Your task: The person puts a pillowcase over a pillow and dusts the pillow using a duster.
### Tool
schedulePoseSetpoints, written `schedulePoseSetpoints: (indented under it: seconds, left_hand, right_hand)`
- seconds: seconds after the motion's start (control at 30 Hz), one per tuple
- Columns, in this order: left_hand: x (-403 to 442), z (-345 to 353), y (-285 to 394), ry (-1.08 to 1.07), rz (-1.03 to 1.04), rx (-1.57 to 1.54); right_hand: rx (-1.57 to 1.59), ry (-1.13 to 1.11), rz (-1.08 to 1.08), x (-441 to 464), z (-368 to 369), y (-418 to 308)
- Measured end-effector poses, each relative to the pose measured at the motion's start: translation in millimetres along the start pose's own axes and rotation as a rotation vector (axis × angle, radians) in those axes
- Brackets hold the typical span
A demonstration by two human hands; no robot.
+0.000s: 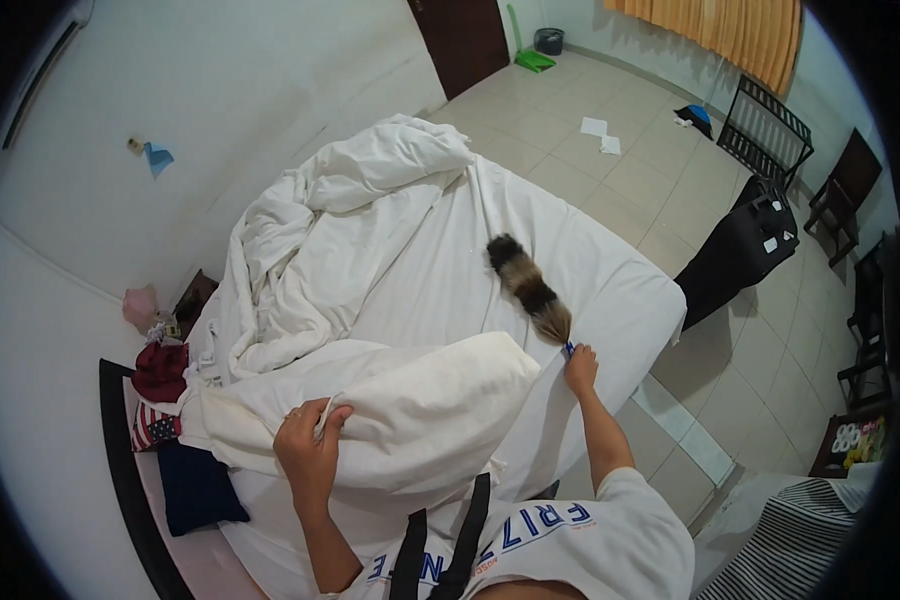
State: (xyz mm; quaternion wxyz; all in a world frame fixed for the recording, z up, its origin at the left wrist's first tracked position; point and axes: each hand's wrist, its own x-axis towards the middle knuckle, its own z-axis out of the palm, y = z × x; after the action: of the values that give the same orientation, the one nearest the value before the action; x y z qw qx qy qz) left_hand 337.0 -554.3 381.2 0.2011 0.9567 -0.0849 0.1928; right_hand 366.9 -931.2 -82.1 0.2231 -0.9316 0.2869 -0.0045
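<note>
My right hand (581,370) is closed around the blue handle of a feather duster (532,290). The duster's fluffy head, banded in black, brown and tan, lies against the white bed sheet (600,275), pointing away from me. With thumb and fingers, my left hand (312,445) pinches the edge of an off-white cloth (440,400), which is raised in front of me and spreads to the right. Whether there is padding inside the cloth I cannot tell. A rumpled white blanket (320,230) is heaped on the far left part of the bed.
A navy pillow (198,488), a flag-patterned item (155,428) and dark red cloth (160,370) lie by the headboard (130,490). A black suitcase (740,250) stands beyond the bed's right side. Papers (595,127) and a green dustpan (535,61) are on the tiled floor.
</note>
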Motion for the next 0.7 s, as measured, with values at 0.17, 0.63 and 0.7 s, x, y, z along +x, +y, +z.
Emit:
schedulePoseSetpoints:
  seconds: [0.17,0.63,0.7]
  left_hand:
    - [-12,-13,-12,0.035,0.031,-0.062]
    - [-76,-124,65,0.297,0.573,-0.431]
    - [-86,-135,80,0.265,0.619,-0.459]
  right_hand:
    - [0.345,-0.163,0.365,-106,-30,-14]
    - [1.058,0.283,0.282,-374,-184,27]
    - [1.196,0.418,0.253,-426,-237,-3]
